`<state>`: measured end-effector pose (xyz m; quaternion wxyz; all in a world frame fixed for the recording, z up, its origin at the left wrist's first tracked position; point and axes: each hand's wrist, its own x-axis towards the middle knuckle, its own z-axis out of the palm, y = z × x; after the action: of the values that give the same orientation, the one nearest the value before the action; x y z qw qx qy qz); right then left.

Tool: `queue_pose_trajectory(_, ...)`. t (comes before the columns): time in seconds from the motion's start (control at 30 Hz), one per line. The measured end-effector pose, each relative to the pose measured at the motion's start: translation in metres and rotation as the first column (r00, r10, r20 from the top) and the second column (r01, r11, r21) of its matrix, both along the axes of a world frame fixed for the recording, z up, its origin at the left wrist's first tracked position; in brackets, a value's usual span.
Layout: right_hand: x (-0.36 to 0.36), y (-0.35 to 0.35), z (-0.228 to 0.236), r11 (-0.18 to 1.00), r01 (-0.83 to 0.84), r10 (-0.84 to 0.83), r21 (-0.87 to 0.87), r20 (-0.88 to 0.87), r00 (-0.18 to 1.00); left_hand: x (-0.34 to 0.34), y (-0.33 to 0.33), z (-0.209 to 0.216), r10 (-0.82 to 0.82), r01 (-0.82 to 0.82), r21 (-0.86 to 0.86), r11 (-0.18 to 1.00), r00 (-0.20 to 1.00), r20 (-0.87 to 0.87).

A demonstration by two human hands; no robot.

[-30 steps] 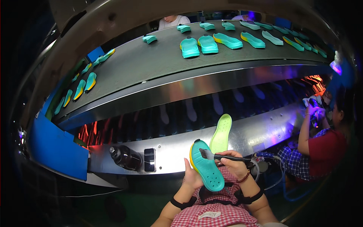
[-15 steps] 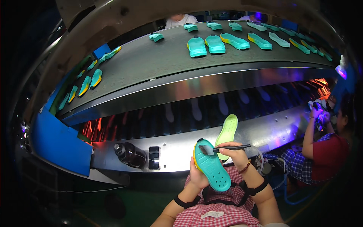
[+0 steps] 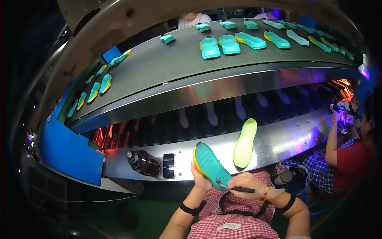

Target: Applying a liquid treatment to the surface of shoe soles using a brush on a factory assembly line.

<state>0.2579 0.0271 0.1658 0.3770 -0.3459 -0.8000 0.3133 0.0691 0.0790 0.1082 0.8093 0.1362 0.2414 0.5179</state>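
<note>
My left hand is closed round the yellow-edged side of a teal shoe sole, which it holds tilted above my lap. Across the sole run moulded lines, and small holes dot its nearer end. In my right hand is a brush with a dark handle, gripped low by the sole. Its bristle end touches or nearly touches the sole's near end; the fingers partly hide it. Just beyond my right hand, a yellow-green sole lies on the metal ledge.
A dark bottle and a flat black rectangular object stand left on the ledge. Beyond, pale soles move through a dark, red-lit channel. Teal soles line the upper belt. A co-worker sits at the right.
The brush has gone from the sole's far end down to its near end with my right hand. The held sole has shifted slightly left. The yellow-green sole is now uncovered.
</note>
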Motion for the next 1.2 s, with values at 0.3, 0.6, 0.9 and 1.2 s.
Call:
queue_pose_trajectory(0.3,-0.004,0.017,0.047,0.965,0.054,-0.144,-0.258,-0.344,0.928,0.025,-0.025,0.028,-0.211,0.228,0.006,0.974,0.888,0.409)
queue_pose_trajectory(0.6,0.003,0.009,0.051,0.952,-0.038,-0.078,-0.304,-0.361,0.929,0.016,-0.021,0.028,-0.201,0.188,0.073,0.979,0.941,0.272)
queue_pose_trajectory(0.9,0.010,0.005,0.051,0.997,-0.061,0.047,-0.045,-0.262,0.964,0.025,-0.013,0.067,-0.012,0.005,0.093,0.996,0.998,0.067)
queue_pose_trajectory(1.2,0.014,-0.004,0.048,0.984,-0.175,0.168,-0.007,-0.255,0.952,0.019,-0.003,0.075,0.144,-0.179,0.261,0.948,0.978,0.150)
